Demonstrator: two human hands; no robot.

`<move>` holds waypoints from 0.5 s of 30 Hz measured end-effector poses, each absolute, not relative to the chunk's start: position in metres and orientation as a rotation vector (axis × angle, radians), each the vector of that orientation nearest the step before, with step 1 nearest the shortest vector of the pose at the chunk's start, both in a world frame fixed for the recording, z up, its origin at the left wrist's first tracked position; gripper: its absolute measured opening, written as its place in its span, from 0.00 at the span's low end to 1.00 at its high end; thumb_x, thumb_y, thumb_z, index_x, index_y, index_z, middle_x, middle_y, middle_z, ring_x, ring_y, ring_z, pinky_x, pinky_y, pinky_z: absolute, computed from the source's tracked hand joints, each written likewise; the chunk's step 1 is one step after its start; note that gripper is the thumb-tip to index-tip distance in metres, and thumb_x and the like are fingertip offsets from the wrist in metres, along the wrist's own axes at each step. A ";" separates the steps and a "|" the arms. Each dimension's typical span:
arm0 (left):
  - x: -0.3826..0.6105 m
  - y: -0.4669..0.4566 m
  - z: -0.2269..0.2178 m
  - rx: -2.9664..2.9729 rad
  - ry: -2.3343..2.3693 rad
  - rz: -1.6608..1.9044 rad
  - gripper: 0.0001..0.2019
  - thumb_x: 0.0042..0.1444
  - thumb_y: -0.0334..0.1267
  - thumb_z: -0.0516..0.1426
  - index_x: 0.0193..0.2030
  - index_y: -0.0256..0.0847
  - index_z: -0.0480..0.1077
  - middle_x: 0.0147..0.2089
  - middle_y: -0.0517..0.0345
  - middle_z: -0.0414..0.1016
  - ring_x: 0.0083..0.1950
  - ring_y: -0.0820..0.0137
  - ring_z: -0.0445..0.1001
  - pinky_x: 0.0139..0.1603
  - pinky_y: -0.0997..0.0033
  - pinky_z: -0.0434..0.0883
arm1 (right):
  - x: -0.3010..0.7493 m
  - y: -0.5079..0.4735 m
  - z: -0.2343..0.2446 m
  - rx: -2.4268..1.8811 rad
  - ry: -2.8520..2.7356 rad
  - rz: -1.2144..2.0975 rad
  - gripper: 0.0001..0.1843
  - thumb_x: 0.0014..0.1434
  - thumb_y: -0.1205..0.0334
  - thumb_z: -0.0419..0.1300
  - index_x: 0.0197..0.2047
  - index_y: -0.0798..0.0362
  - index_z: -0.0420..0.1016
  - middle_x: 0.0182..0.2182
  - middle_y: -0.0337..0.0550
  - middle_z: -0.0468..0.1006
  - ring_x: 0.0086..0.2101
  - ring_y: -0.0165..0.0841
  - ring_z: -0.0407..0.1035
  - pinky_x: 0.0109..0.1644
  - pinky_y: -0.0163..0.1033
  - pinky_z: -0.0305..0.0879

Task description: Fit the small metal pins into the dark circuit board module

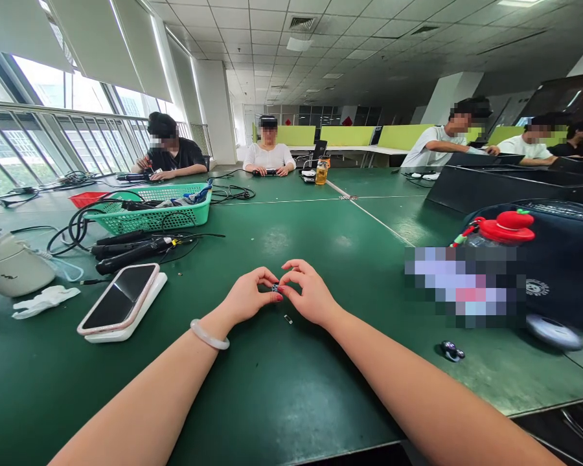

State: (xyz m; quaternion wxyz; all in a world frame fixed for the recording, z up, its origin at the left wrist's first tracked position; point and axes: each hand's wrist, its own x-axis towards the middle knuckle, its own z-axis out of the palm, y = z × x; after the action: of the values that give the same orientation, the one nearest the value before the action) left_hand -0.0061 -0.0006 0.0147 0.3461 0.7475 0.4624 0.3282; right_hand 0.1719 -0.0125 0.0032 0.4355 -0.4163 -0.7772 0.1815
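My left hand (247, 296), with a pale bangle (210, 335) at its wrist, pinches a small dark shiny part (274, 287) between thumb and forefinger. The part is too small to name. From the other side my right hand (309, 294) meets it, thumb and forefinger at the same part, its other fingers curled. Just below the fingertips a tiny metal-and-dark piece (288, 319) lies on the green table (272, 388). Further right, apart from both hands, sits a small dark glossy object (451, 351) with rounded lobes.
To the left lie a phone (121, 298) on a white box, black tools (131, 252) with cables, a green basket (160, 207) and a crumpled tissue (46, 301). On the right stand a red-lidded bottle (505, 226) and a dark bag (568, 259). Several people sit around the table.
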 end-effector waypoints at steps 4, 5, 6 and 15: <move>-0.006 -0.001 0.014 1.923 1.179 0.868 0.13 0.42 0.39 0.63 0.34 0.40 0.68 0.36 0.57 0.74 0.40 0.67 0.72 0.44 0.65 0.68 | 0.172 -0.012 0.002 -1.024 -1.932 0.450 0.02 0.53 0.66 0.61 0.29 0.52 0.74 0.47 0.45 0.67 0.43 0.34 0.64 0.52 0.46 0.62; -0.006 -0.001 0.013 1.919 1.180 0.871 0.13 0.41 0.39 0.63 0.34 0.40 0.68 0.36 0.57 0.74 0.40 0.67 0.72 0.45 0.64 0.68 | 0.172 -0.011 0.002 -1.023 -1.932 0.452 0.02 0.53 0.66 0.61 0.29 0.52 0.74 0.48 0.45 0.66 0.43 0.34 0.64 0.52 0.46 0.62; -0.006 0.000 0.013 1.915 1.180 0.877 0.14 0.41 0.39 0.64 0.34 0.40 0.68 0.36 0.57 0.74 0.40 0.67 0.72 0.45 0.64 0.68 | 0.173 -0.011 0.001 -1.021 -1.934 0.454 0.02 0.53 0.66 0.61 0.29 0.52 0.75 0.48 0.45 0.66 0.43 0.34 0.64 0.52 0.46 0.62; -0.006 -0.001 0.014 1.925 1.153 0.887 0.14 0.40 0.39 0.64 0.33 0.40 0.66 0.36 0.57 0.72 0.41 0.67 0.71 0.46 0.64 0.68 | 0.173 -0.011 0.003 -1.029 -1.910 0.495 0.02 0.52 0.65 0.61 0.29 0.52 0.72 0.48 0.44 0.66 0.44 0.33 0.65 0.54 0.45 0.60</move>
State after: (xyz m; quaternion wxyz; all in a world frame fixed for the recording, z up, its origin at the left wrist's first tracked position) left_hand -0.0058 -0.0008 0.0141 0.3566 0.7454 0.4464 0.3434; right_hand 0.1730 -0.0105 0.0027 0.4424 -0.4146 -0.7698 0.1994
